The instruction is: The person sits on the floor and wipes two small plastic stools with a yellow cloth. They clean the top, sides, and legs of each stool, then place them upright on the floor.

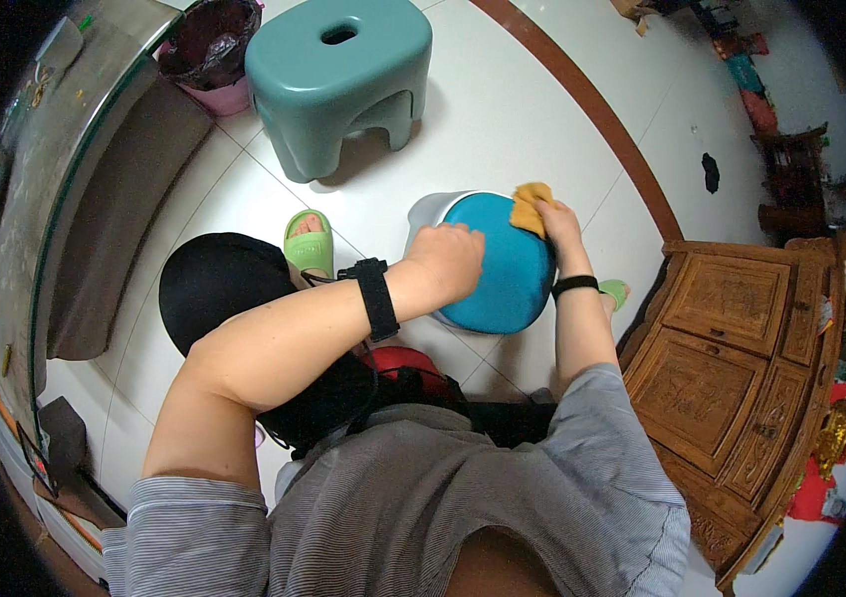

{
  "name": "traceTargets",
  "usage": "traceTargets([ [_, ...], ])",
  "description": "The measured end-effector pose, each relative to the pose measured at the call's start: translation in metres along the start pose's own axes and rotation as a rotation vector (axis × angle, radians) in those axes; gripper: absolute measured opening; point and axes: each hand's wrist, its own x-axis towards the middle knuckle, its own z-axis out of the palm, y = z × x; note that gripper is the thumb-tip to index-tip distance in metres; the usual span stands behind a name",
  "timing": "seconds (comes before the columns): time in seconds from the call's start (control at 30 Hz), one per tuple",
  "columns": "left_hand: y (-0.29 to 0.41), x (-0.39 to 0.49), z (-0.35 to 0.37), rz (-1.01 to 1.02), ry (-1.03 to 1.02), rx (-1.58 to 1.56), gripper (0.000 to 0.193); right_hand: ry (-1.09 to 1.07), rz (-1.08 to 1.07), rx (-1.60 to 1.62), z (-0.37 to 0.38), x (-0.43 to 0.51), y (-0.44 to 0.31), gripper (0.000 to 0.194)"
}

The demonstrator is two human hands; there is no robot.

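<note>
In front of me stands a low stool with a blue padded-looking top (pixel 509 287) and a pale grey-white body (pixel 430 209). My left hand (pixel 445 261) is curled over the left part of the blue top, and its palm side is hidden. At the upper right rim of the top, my right hand (pixel 561 227) pinches a folded yellow cloth (pixel 531 209), which lies against the blue surface. Both wrists wear black straps.
Beyond stands a green plastic step stool (pixel 341 82), beside a pink bin (pixel 218 97) with a black liner. A glass-topped table (pixel 57 149) curves along the left. A carved wooden cabinet (pixel 714 358) stands at right. Green slippers (pixel 309 242) are on my feet.
</note>
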Motion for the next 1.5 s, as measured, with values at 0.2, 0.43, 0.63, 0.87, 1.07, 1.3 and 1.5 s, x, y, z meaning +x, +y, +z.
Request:
traceTargets([
  [0.2,-0.044,0.038,0.052,-0.330,-0.020,-0.322,0.065,0.015,0.117,0.811,-0.005,-0.074,0.079,0.038],
  [0.43,-0.079,0.077,0.067,-0.461,-0.148,-0.724,0.071,0.226,0.217,1.106,0.023,-0.160,0.085,0.037],
  [0.63,-0.083,0.082,0.065,-0.481,-0.144,-0.973,0.043,0.356,0.028,1.084,0.029,-0.170,0.060,0.029],
  [0.87,-0.045,0.072,0.074,-0.164,0.001,-0.329,0.052,0.725,-0.403,0.611,0.025,-0.194,-0.002,0.038],
  [1.07,-0.041,0.063,0.074,0.213,0.101,-0.411,0.033,0.414,-0.909,-0.239,0.041,-0.205,-0.043,0.047],
  [1.3,-0.038,0.061,0.060,0.009,-0.008,-0.371,0.033,0.558,-0.282,0.504,-0.014,-0.149,0.037,0.034],
  [1.5,-0.031,0.069,0.055,0.006,-0.059,-0.272,0.030,0.656,-0.392,0.259,0.003,-0.179,0.025,0.037],
])
